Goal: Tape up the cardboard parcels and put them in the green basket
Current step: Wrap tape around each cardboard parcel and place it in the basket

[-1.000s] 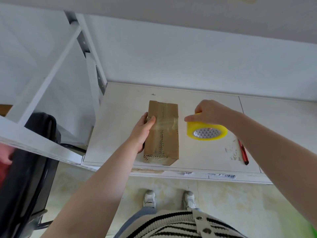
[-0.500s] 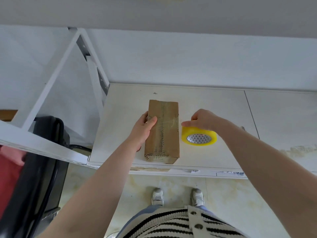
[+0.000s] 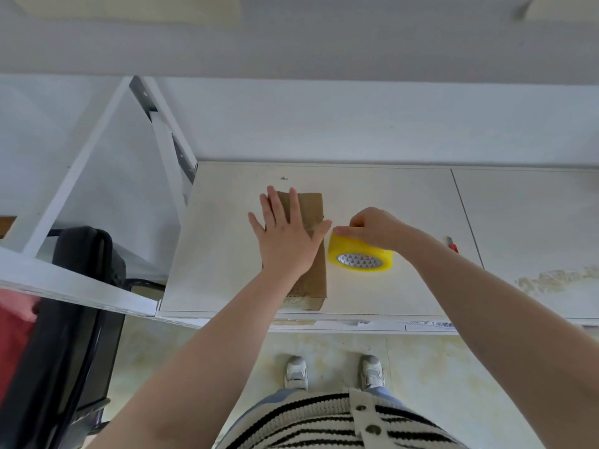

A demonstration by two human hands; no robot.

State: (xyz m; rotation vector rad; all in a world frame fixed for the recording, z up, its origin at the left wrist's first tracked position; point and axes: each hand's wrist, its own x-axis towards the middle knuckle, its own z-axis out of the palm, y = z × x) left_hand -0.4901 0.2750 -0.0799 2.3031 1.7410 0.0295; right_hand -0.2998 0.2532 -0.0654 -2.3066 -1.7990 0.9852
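1. Your left hand (image 3: 287, 236) had shifted from gripping the side of the cardboard parcel (image 3: 312, 270) to lying flat on top, fingers spread, likely smoothing the strip
2. Your right hand (image 3: 372, 229), fingers pinched, had brought the glossy yellow tape roll (image 3: 361, 259) just beside the parcel
3. Parcel: matte brown oblong, on the white worktop (image 3: 389, 196); green basket unseen

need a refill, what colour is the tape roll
Yellow tape roll, with a grey-patterned core; head view.

White worktop (image 3: 389, 196), red-tipped cutter (image 3: 452, 244) at right, black chair (image 3: 81, 286) at left
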